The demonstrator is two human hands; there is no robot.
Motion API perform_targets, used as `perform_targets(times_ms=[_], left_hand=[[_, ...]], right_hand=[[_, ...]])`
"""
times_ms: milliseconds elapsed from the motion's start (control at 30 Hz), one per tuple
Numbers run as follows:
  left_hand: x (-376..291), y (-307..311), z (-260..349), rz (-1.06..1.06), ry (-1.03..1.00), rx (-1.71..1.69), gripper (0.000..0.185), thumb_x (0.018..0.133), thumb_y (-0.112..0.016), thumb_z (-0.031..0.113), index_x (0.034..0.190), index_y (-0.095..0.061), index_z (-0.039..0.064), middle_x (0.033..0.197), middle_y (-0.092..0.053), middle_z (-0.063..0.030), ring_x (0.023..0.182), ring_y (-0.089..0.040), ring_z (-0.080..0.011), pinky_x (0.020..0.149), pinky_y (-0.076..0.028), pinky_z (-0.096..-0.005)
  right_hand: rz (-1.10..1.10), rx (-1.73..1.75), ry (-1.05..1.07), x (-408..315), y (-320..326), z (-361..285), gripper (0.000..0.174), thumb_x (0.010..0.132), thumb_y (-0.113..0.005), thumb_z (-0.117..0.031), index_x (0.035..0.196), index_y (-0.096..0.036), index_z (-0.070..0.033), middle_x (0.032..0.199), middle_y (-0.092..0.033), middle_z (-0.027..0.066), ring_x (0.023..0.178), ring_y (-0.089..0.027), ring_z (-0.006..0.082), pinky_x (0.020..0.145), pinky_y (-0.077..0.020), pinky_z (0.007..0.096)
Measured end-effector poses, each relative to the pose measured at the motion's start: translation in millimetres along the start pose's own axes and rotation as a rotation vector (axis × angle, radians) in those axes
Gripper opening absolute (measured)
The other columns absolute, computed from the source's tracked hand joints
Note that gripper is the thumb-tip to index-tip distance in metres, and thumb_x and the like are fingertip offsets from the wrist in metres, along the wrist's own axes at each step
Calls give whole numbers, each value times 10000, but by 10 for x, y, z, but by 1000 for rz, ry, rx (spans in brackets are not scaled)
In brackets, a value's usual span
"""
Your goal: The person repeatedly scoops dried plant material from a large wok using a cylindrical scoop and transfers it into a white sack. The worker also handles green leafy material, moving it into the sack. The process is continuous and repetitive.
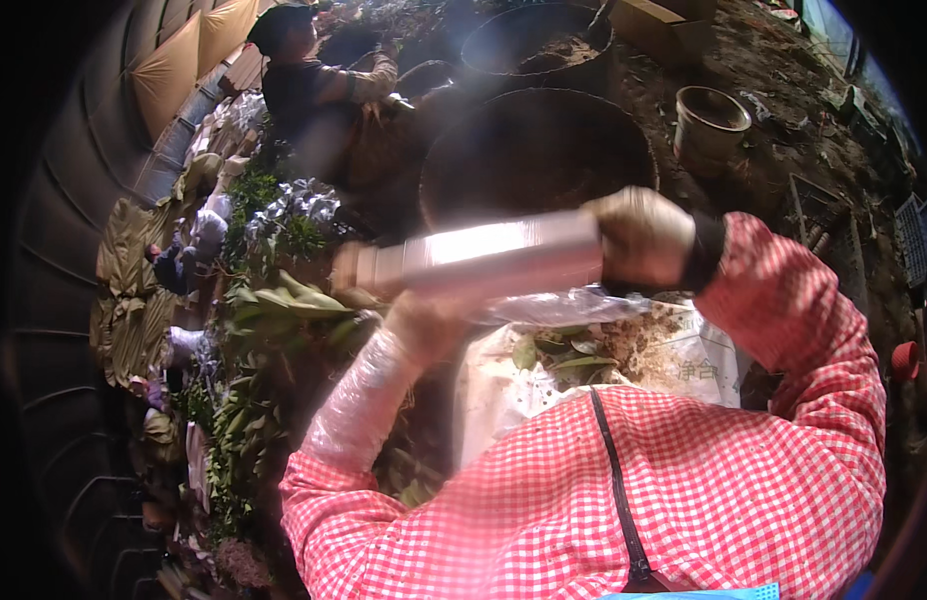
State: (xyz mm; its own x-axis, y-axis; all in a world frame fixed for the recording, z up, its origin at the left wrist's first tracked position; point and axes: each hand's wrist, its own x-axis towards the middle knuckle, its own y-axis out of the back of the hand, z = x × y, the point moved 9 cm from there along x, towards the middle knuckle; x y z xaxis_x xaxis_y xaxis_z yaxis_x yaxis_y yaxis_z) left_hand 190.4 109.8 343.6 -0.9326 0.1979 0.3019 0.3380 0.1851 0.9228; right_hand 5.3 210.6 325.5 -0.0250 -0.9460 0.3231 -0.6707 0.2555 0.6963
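Observation:
A blurred roll of clear plastic film (501,251) is held roughly level in front of me. My right hand (636,232), in a soiled work glove with a dark cuff, grips its right end. My left hand (426,322) is under the roll's left half; its fingers are blurred and partly covered by the roll, so its grip is unclear. Clear film covers my left forearm (358,405). Crumpled film (568,304) lies below the roll. Beside my left hand, a leafy green branch (298,300) extends leftward. Soil and loose leaves (565,352) rest on a white sack (486,382) across my lap.
Beyond the roll stands a large dark round tub (538,150), with another tub (538,41) behind it. A pale bucket (707,127) and a cardboard box (666,30) are at right. Another person (306,90) works at upper left. Leafy plants (238,435) line the left side.

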Motion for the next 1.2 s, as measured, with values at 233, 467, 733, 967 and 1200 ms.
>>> perform_targets(times_ms=[233,467,733,967,1200], left_hand=[[-221,255,-395,294,439,-416,193,804,-583,15,988,-622,57,826,-661,-139,742,-668,-312,644,-534,-358],[-604,-970,192,-407,615,-492,186,902,-490,181,1025,-561,61,853,-651,-111,728,-660,-233,597,-541,-364],[-74,-1370,1146,-126,597,-1005,276,833,-544,251,1045,-593,82,881,-651,-152,862,-643,-318,772,-506,-430],[-1142,-1224,352,-7,690,-658,373,833,-566,341,1140,-579,131,1075,-579,-158,999,-586,-306,871,-466,-430],[-5397,2240,-2024,114,1383,836,475,832,-589,430,1235,-566,180,1269,-508,-164,1135,-529,-294,970,-426,-430]], right_hand=[[-332,-40,-281,-417,-1004,202,332,860,-612,-192,1155,-626,-40,964,-697,85,846,-663,156,784,-523,319],[281,-301,-166,-233,-322,-243,394,824,-625,-196,1178,-596,-24,868,-702,95,769,-673,180,671,-522,306],[-44,984,-641,-122,-1711,-210,316,808,-693,-367,809,-550,-85,600,-461,-62,453,-393,27,385,-266,203],[-182,1022,-140,1039,-1501,-1451,389,887,-580,-389,1039,-512,-37,682,-483,-43,459,-334,30,395,-278,184],[-48,822,-296,513,-630,-711,511,939,-505,-428,1232,-482,-10,782,-519,-9,475,-292,36,416,-293,168]])
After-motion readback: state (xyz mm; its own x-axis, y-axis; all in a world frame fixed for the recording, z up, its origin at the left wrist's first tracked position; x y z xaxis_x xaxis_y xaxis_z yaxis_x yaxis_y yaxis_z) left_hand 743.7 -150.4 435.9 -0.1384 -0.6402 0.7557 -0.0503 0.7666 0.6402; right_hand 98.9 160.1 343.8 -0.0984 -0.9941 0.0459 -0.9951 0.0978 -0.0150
